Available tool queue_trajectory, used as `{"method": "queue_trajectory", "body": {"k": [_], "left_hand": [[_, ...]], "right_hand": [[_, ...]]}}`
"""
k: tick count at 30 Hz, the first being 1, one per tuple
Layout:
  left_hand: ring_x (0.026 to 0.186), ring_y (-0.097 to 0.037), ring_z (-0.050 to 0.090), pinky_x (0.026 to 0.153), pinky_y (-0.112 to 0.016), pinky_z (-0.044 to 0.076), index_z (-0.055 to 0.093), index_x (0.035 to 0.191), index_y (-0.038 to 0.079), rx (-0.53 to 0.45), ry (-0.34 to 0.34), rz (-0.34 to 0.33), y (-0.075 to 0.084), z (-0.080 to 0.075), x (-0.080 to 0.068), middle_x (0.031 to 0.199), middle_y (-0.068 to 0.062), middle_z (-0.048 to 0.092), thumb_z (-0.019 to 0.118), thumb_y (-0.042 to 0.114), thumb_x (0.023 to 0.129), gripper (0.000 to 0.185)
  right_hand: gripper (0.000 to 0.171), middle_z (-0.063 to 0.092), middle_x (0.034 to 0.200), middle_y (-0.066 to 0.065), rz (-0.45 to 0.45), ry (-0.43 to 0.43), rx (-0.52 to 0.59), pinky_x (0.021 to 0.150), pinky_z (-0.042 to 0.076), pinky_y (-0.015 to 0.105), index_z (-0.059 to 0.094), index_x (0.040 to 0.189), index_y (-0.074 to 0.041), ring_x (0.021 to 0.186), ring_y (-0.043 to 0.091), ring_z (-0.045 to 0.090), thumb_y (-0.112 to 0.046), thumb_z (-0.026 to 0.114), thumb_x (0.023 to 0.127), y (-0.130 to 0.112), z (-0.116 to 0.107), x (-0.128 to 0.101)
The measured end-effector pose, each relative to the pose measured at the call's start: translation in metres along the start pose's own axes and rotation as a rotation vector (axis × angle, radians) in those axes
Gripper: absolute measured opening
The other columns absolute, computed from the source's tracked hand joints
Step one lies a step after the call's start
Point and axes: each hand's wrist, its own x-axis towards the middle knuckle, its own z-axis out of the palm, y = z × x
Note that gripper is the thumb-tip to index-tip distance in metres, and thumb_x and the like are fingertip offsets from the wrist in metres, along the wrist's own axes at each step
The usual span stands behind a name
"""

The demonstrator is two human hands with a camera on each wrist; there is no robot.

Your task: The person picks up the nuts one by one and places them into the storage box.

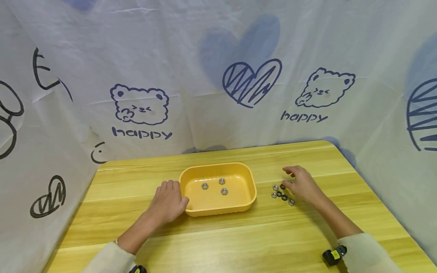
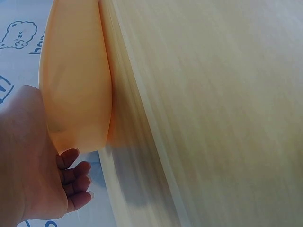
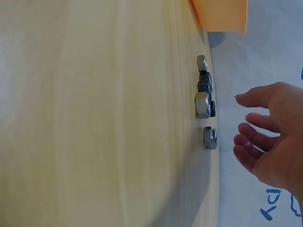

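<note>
Left hand (image 1: 167,203): lower middle of frame, relaxed fingers resting against tray.
Tray (image 1: 247,184): yellow, centre, holds three nuts (image 1: 221,181).
Right hand (image 1: 302,184): open, hovering over loose nuts (image 1: 282,194) on counter (image 1: 239,239).

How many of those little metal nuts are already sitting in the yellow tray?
3. All lie on the floor of the yellow tray: one at left, one toward the back, one nearer the front. None look hidden.

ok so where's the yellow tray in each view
head: yellow tray at table centre, left hand against its left end.
left wrist: upper left, its outer wall above the hand.
right wrist: only a corner at the top edge.
shared landmark: the wooden table.
</note>
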Motion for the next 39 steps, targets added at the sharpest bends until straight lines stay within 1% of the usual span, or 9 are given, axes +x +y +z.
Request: {"method": "queue_trajectory", "body": {"k": [6,13,19,26,30,35,39], "left_hand": [[0.084,-0.028,0.037,0.075,-0.036,0.03,0.049,0.093,0.002,0.006,-0.009,-0.011,0.0,0.001,0.0,0.088,-0.01,0.044,0.053,0.026,0.093,0.024],[0.084,-0.028,0.038,0.076,-0.037,0.03,0.05,0.093,0.002,0.003,-0.014,-0.015,0.0,0.001,0.0,0.089,-0.011,0.044,0.053,0.026,0.093,0.024],[0.084,-0.028,0.037,0.076,-0.036,0.029,0.049,0.093,0.003,-0.003,-0.014,-0.017,0.0,0.003,0.0,0.088,-0.01,0.044,0.053,0.026,0.093,0.023],[0.084,-0.028,0.037,0.076,-0.036,0.029,0.048,0.092,0.003,-0.002,-0.014,-0.018,0.0,0.004,0.001,0.087,-0.01,0.043,0.053,0.026,0.093,0.023],[0.084,-0.028,0.037,0.076,-0.037,0.029,0.048,0.091,0.004,0.001,-0.016,-0.018,0.0,0.004,0.001,0.088,-0.01,0.043,0.053,0.026,0.093,0.023],[0.084,-0.028,0.036,0.076,-0.036,0.029,0.048,0.09,0.005,-0.001,-0.018,-0.017,-0.001,0.004,0.001,0.087,-0.01,0.043,0.053,0.026,0.093,0.022],[0.083,-0.028,0.036,0.075,-0.036,0.028,0.047,0.09,0.005,-0.002,-0.012,-0.012,-0.001,0.003,0.001,0.087,-0.01,0.042,0.053,0.026,0.093,0.022]], "right_hand": [[0.049,0.063,0.124,0.031,0.039,-0.026,-0.04,0.09,0.055,0.057,0.059,0.135,0.01,0.111,0.046,0.063,-0.01,0.071,0.092,0.007,0.001,-0.001],[0.047,0.064,0.12,0.032,0.1,-0.047,-0.074,0.092,0.054,0.057,0.061,0.132,0.011,0.11,0.046,0.063,-0.009,0.068,0.09,0.015,0.004,-0.003],[0.047,0.065,0.12,0.031,0.139,-0.076,-0.069,0.091,0.055,0.056,0.06,0.134,0.011,0.11,0.045,0.065,-0.012,0.068,0.093,0.02,0.005,-0.003],[0.045,0.066,0.115,0.027,0.17,-0.128,-0.055,0.088,0.056,0.052,0.061,0.131,0.011,0.106,0.04,0.065,-0.016,0.068,0.095,0.025,0.006,-0.004],[0.047,0.067,0.115,0.025,0.21,-0.156,0.001,0.086,0.055,0.048,0.06,0.131,0.011,0.104,0.036,0.065,-0.019,0.069,0.096,0.027,0.004,-0.004],[0.047,0.065,0.112,0.019,0.28,-0.177,0.08,0.084,0.051,0.041,0.06,0.131,0.01,0.1,0.029,0.062,-0.019,0.071,0.095,0.029,0.0,-0.002],[0.047,0.064,0.107,0.016,0.297,-0.182,0.103,0.083,0.05,0.039,0.061,0.128,0.009,0.097,0.027,0.06,-0.02,0.073,0.093,0.03,-0.003,0.0]]}}
